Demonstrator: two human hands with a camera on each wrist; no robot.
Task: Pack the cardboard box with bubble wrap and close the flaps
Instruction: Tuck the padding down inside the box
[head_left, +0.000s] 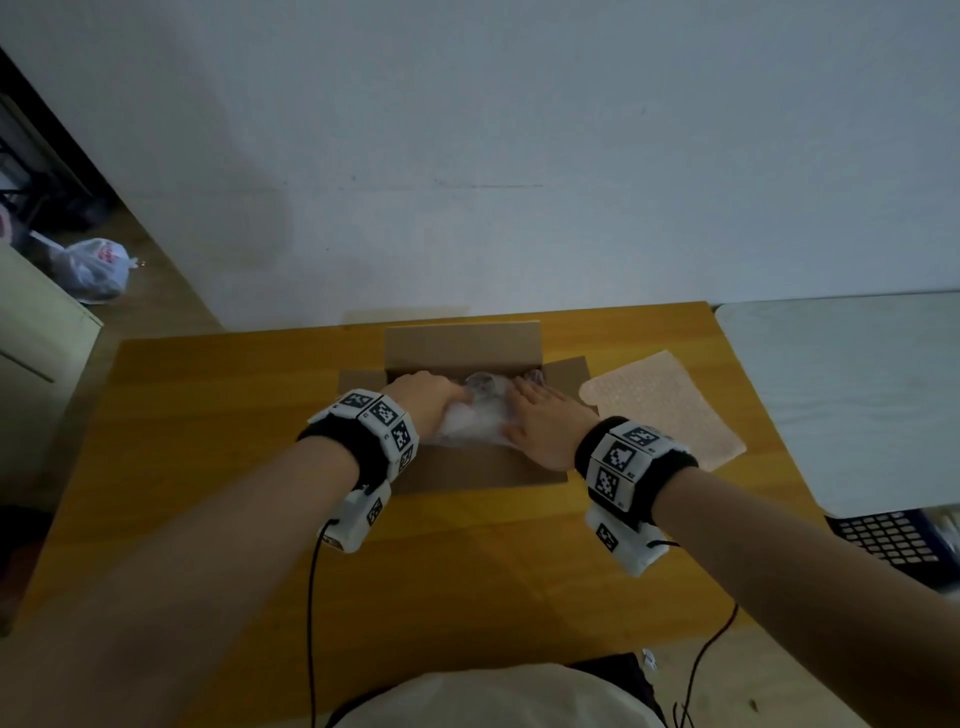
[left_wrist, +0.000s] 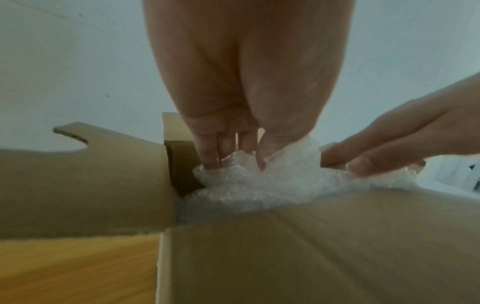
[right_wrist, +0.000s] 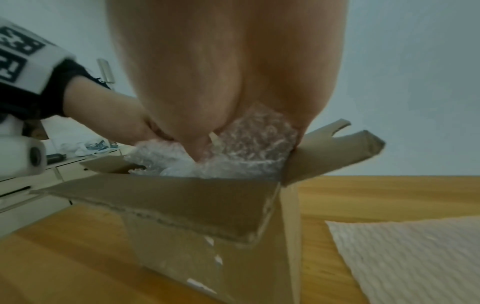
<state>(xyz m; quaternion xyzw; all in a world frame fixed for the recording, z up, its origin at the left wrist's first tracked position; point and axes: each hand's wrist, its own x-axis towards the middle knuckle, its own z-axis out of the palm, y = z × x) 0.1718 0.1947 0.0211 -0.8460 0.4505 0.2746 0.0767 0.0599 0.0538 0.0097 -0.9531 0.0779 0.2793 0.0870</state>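
An open cardboard box (head_left: 462, 345) stands on the wooden table (head_left: 208, 441) with its flaps spread outward. Clear bubble wrap (head_left: 475, 415) bulges out of its top. My left hand (head_left: 426, 400) pushes straight fingers down into the wrap's left side, as the left wrist view shows with the left hand (left_wrist: 228, 152) sunk in the wrap (left_wrist: 259, 185). My right hand (head_left: 545, 421) lies flat on the wrap's right side, fingers extended. In the right wrist view the right hand (right_wrist: 202, 127) presses on the wrap (right_wrist: 246, 148) above the box wall (right_wrist: 194, 205).
A pink sheet of bubble wrap (head_left: 660, 405) lies flat on the table just right of the box. A white table (head_left: 857, 395) adjoins on the right, with a dark blue crate (head_left: 893, 540) below it. A wall stands close behind the box.
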